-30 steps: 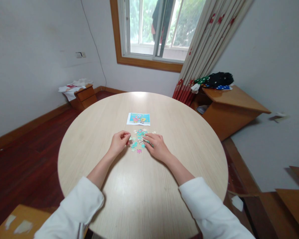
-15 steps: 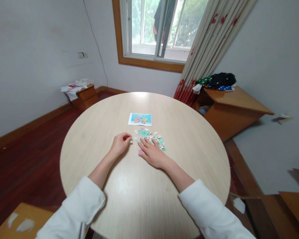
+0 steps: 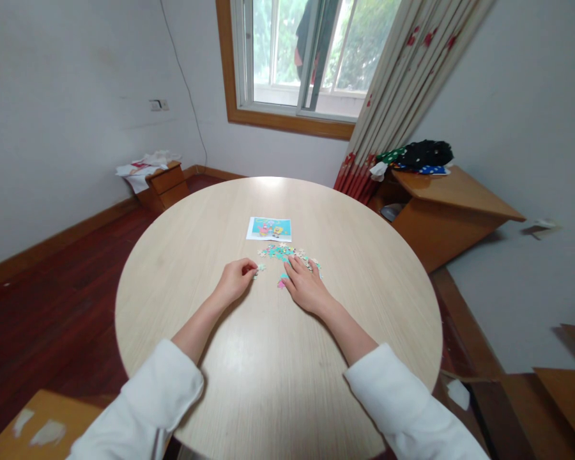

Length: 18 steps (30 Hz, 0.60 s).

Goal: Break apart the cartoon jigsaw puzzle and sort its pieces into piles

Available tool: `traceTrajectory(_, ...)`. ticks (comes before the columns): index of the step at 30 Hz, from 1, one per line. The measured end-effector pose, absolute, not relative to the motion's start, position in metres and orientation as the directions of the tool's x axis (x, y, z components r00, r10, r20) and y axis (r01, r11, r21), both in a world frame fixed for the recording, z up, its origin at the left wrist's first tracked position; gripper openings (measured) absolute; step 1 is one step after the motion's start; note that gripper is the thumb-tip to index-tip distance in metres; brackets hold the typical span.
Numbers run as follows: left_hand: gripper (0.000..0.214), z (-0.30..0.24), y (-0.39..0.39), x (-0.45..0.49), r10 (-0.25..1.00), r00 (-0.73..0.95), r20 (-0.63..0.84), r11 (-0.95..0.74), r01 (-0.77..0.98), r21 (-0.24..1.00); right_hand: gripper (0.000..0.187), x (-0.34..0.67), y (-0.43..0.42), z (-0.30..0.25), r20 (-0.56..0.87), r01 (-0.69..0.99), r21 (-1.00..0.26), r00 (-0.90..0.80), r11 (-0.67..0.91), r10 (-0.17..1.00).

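Shifted rightward, a pink piece (image 3: 281, 285) sits by the thumb of the right hand (image 3: 307, 287), splayed over puzzle pieces (image 3: 276, 251), apparently gathering them beyond its fingers; the left hand's (image 3: 234, 281) fingertips meet, any piece between them indistinguishable.

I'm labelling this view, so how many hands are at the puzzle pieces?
2: the left hand is at the left side of the puzzle pieces, fingertips drawn together; the right hand is over their right side, covering some. Neither hand is hidden.
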<state>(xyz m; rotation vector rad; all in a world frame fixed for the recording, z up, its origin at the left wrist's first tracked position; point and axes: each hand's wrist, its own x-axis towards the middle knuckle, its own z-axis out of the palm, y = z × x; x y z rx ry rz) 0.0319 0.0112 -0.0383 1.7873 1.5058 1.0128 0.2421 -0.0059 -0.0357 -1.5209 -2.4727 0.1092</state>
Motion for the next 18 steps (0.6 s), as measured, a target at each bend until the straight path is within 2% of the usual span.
traceTrajectory(5, 0.009, -0.034, 0.0088, 0.0329, 0.985, 0.09, 0.149, -0.174, 0.542, 0.822, 0.042, 0.244, -0.0041, -0.0337, 0.192, 0.894, -0.217, -0.355, 0.393, 0.915)
traceTrajectory(12, 0.008, -0.0332, 0.0088, 0.0331, 0.983, 0.092, 0.158, -0.182, 0.567, 0.803, 0.034, 0.2433, -0.0045, -0.0342, 0.368, 0.824, -0.269, -0.39, 0.499, 0.844)
traceTrajectory(18, 0.009, -0.0368, 0.0113, 0.0287, 0.979, 0.085, 0.187, -0.198, 0.628, 0.753, 0.031, 0.2437, -0.0042, -0.0355, 0.383, 0.814, -0.297, -0.376, 0.498, 0.844)
